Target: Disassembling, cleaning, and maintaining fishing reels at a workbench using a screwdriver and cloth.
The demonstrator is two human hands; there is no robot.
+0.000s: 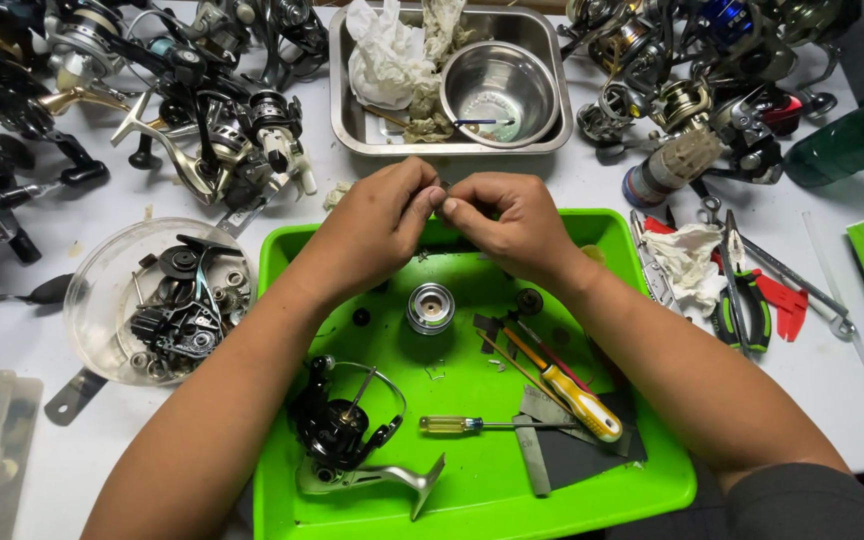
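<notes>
While both hands (442, 215) pinch a small part, the green tray (652, 480) holds a reel (347, 435).

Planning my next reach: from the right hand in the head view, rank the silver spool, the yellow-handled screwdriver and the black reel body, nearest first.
From the right hand:
1. Silver spool, just below the hands, tray centre.
2. Yellow-handled screwdriver, lower right of the tray.
3. Black reel body, lower left of the tray.

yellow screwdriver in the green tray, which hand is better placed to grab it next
Right, probably. The yellow screwdriver lies under the right forearm's side of the green tray; the left hand would have to cross over.
</notes>
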